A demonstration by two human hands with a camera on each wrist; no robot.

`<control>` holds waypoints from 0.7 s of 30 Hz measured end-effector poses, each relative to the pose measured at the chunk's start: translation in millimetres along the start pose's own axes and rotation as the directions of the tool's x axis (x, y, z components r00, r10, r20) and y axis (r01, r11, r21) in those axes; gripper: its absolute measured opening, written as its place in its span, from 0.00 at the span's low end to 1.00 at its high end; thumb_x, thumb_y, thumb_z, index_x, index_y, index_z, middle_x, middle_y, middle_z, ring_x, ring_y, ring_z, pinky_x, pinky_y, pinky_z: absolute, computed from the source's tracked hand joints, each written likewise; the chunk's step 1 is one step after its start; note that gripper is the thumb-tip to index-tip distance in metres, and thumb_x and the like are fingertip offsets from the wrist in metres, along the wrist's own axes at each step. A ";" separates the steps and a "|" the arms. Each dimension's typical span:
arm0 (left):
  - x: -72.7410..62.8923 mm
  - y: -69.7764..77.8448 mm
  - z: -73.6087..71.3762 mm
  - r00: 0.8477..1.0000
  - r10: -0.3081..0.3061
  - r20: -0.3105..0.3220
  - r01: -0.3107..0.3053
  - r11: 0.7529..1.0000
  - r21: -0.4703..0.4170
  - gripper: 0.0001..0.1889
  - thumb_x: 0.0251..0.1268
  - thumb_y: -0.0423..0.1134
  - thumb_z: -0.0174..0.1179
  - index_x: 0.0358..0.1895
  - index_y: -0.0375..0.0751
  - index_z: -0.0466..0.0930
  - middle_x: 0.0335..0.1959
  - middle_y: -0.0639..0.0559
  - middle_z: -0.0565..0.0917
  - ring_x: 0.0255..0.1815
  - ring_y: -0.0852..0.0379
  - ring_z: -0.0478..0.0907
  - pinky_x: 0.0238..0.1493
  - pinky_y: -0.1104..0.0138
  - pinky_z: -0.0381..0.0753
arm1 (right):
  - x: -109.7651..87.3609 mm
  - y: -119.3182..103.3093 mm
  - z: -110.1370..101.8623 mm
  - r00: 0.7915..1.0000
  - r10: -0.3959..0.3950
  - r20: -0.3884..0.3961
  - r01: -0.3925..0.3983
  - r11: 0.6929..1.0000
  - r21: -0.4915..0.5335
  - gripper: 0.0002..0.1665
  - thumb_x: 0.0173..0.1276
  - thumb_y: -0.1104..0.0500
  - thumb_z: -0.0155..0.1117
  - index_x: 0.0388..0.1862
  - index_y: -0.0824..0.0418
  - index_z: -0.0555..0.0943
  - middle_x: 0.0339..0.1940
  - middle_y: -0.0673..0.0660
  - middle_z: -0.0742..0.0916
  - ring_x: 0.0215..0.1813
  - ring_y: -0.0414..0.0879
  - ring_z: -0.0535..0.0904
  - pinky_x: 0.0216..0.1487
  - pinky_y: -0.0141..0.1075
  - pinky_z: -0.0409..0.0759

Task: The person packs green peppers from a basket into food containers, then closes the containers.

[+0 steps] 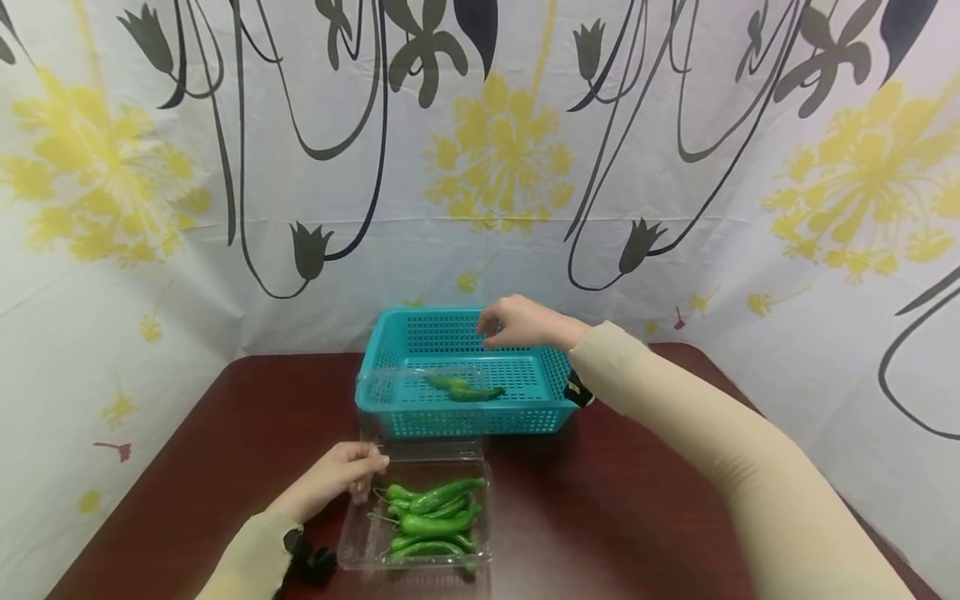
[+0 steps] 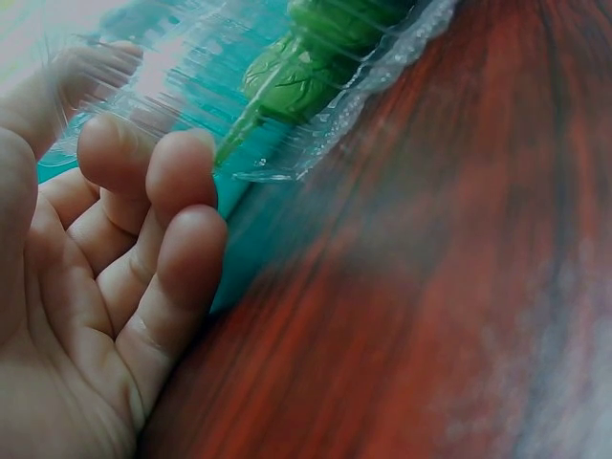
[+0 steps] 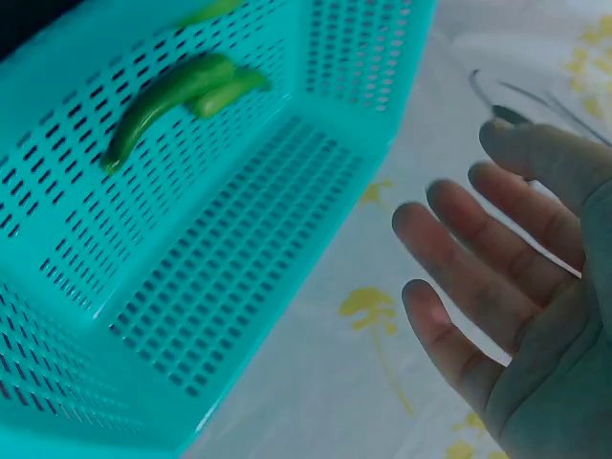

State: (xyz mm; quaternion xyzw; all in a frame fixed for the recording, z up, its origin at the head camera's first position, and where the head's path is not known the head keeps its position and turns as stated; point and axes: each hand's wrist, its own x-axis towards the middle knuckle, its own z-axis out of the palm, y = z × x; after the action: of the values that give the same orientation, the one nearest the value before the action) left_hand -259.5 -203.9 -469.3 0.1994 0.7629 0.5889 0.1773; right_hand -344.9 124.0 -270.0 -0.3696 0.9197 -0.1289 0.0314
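A clear plastic clamshell box [image 1: 352, 533] lies on the table, with several green chili peppers [image 1: 438, 525] inside. Its transparent lid [image 1: 390, 392] is folded back and overlaps the basket in the head view. My left hand [image 1: 337, 479] pinches the box's left edge between thumb and fingers; the left wrist view shows the plastic between them, beside a pepper stem [image 2: 239, 134]. Above the turquoise basket [image 1: 517, 421] hovers my right hand [image 1: 525, 323], fingers loosely bent and holding nothing [image 3: 516, 268]. A few green chili peppers [image 3: 167, 100] lie in the basket.
The dark red-brown wooden table [image 1: 172, 467] extends to both sides of the box and basket. Behind it hangs a white curtain [image 1: 360, 275] with yellow and dark floral prints. A black wrist strap [image 1: 577, 390] shows at the right sleeve.
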 end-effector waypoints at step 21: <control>0.1 -0.8 -0.6 1.000 -0.003 0.012 0.004 1.000 -0.030 0.16 0.70 0.44 0.58 0.30 0.33 0.74 0.15 0.53 0.72 0.19 0.56 0.75 0.26 0.61 0.79 | 59.9 31.5 51.7 0.959 0.106 0.263 -0.055 0.980 -0.194 0.12 0.64 0.56 0.70 0.46 0.53 0.86 0.43 0.49 0.85 0.42 0.41 0.80 0.40 0.34 0.79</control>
State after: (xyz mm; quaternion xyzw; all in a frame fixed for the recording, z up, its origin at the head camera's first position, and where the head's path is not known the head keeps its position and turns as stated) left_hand -260.0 -204.5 -469.9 0.1988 0.7531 0.5989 0.1859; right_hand -401.6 93.6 -325.9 -0.3474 0.9288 0.0102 0.1282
